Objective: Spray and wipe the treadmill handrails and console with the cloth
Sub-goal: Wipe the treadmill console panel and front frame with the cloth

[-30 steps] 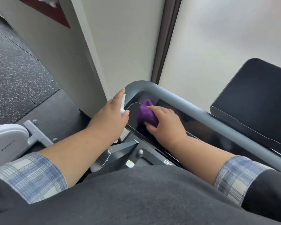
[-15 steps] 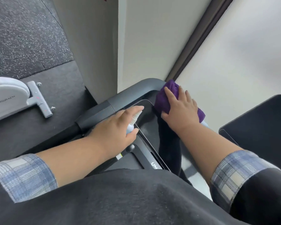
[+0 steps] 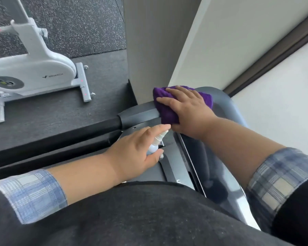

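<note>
Purple cloth [image 3: 167,110] lies draped over the grey corner of the treadmill handrail [image 3: 139,114], with the right hand [image 3: 188,110] spread flat on top of it, fingers straight and splayed, pressing the fabric against the rail. Part of the cloth shows beyond the fingertips and on the far side of the hand, and its near edge hangs down toward the console [image 3: 187,157]. The left hand [image 3: 137,153] sits just below and beside the right one, curled around a small white spray bottle [image 3: 156,141]; the index finger is stretched along the nozzle top and the thumb wraps the bottle's lower body. The tip of that index finger nearly meets the cloth's lower edge. The bottle points toward the rail corner, above the dark glossy console surface. From the grey corner the handrail continues leftward as a black padded bar [image 3: 52,139]. Both forearms are bare, with blue plaid cuffs [image 3: 32,194] rolled back over dark sleeves. On the speckled rubber floor [image 3: 78,23] to the left, well apart from the treadmill, stands a white exercise bike [image 3: 34,68]. A pale wall [image 3: 220,41] rises behind the rail.
</note>
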